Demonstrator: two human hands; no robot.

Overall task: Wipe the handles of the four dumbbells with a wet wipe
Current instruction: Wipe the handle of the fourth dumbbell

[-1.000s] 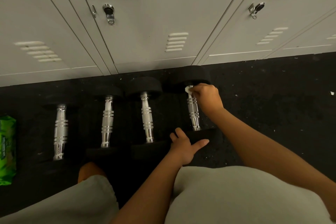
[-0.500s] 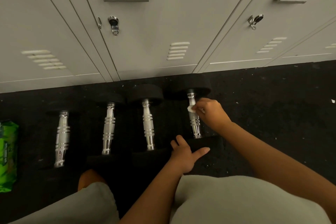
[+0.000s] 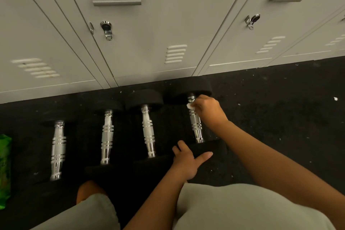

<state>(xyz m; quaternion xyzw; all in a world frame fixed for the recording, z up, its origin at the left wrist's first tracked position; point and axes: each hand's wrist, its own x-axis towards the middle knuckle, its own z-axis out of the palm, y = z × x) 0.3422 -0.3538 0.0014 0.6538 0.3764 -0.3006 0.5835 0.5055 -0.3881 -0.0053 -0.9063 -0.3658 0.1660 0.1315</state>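
Note:
Several black dumbbells with chrome handles lie side by side on the dark floor. My right hand pinches a small white wet wipe against the upper part of the rightmost dumbbell's handle. On that dumbbell's near black head rests my left hand, thumb on the far side and fingers along the near side. The other handles lie bare to the left: one, another and the leftmost.
Grey lockers with hasps stand right behind the dumbbells. A green wipe packet lies at the left edge of the floor. My knees in grey shorts fill the bottom. Speckled black floor extends to the right.
My right hand with the wipe slid down the rightmost handle, then back up toward the far head. The left hand stayed on the near head.

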